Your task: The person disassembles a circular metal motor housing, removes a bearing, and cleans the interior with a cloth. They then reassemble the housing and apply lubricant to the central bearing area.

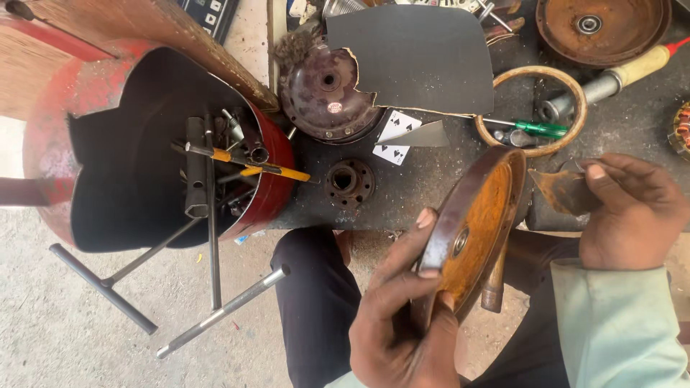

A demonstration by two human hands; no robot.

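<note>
Left hand (402, 323) grips the rusty round metal cover plate (471, 230) edge-on; right hand (632, 212) pinches a worn brown sandpaper scrap (564, 190) just right of it. Sanding probably goes best with the plate braced firmly and the scrap pressed flat.

Rust-orange round cover (474, 230), red cut-open cylinder (144, 144) with black inside, green screwdriver handle (540, 129), dark grey sandpaper sheet (420, 57)

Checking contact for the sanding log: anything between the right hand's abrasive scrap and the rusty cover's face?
Nothing visible. The right hand pinches a rust-stained abrasive scrap just off the upper rim of the rusty round cover, which the left hand holds tilted. Only an open gap lies between scrap and rusted face.
</note>
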